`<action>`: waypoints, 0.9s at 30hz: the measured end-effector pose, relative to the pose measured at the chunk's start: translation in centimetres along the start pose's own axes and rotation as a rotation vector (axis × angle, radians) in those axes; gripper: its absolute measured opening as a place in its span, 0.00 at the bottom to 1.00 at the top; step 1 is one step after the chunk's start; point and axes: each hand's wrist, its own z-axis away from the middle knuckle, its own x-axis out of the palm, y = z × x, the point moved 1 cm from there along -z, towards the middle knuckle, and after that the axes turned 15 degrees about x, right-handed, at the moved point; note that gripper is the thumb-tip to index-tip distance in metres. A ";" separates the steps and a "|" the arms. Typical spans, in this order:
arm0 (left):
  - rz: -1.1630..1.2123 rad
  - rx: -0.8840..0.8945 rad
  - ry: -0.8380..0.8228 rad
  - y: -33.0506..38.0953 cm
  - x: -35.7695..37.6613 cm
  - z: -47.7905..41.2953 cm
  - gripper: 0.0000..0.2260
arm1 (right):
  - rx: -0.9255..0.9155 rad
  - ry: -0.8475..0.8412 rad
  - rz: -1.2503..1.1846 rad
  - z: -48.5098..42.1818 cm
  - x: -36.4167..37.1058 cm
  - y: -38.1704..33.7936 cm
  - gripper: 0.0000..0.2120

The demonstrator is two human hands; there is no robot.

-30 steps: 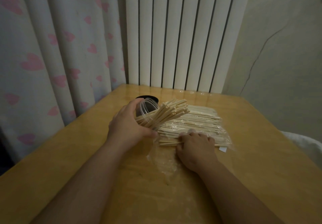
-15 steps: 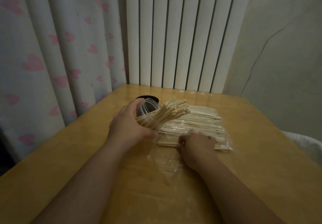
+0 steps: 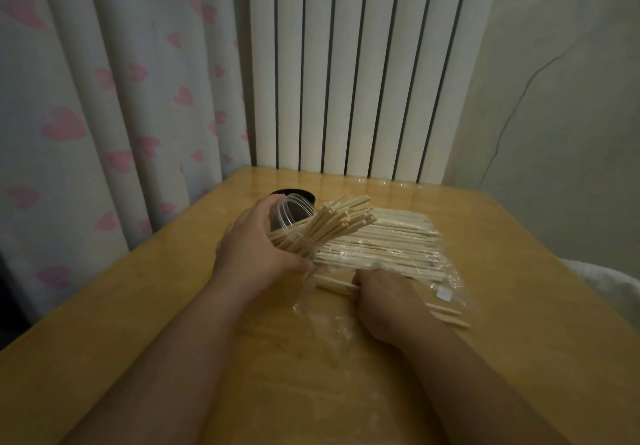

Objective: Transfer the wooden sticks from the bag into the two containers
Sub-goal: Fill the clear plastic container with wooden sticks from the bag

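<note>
**Hand state.** The left hand (image 3: 256,254) grips the clear container (image 3: 289,210), thumb and fingers curled round its wall. It holds the container tilted, with the mouth facing away and to the right. The right hand (image 3: 384,302) is curled over a small bundle (image 3: 334,284) of sticks, and stick ends project from both sides of the fist.

**Location of the work.** A fan of wooden sticks (image 3: 332,222) already projects from the container mouth. The bag (image 3: 446,271) lies flat on the worktop (image 3: 156,306), just right of the container. Its remaining sticks lie parallel, with their long axis running left to right. The bundle sits at the near edge of the bag. Whether it is free of the plastic film cannot be told.

**Governing relation.** The bundle lies nearer the person than the container mouth and to its right. Its long axis runs crosswise, with the left end close to the left thumb. The mouth opens toward the far right, so the bundle is not in line with it.

**Assessment.** The bundle probably has to be lifted, swung into line with the fan and fed in from the right. The right hand is the nearer one and already holds the load, while the left hand steadies the container.

**Note.** A dark round object (image 3: 298,195) stands behind the container, partly hidden. Whether it is the second container cannot be told.
</note>
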 end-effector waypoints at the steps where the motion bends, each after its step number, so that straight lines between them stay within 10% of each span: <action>1: 0.000 0.002 -0.003 0.0 0.0 0.0 0.50 | -0.006 0.012 0.028 0.1 0.0 0.0 0.13; 13: 0.015 0.002 -0.003 0.2 -0.1 0.0 0.50 | -0.032 0.070 -0.084 1.4 -2.1 0.4 0.05; 18: 0.024 -0.015 0.006 0.2 -0.1 0.0 0.51 | -0.090 0.133 -0.118 2.5 -3.8 0.6 0.17; 23: 0.021 -0.032 0.009 0.2 -0.2 0.0 0.51 | -0.167 0.327 -0.081 3.0 -5.1 0.9 0.23; 27: 0.013 -0.021 0.004 0.3 -0.2 0.0 0.50 | -0.295 0.805 -0.222 3.0 -5.6 0.9 0.15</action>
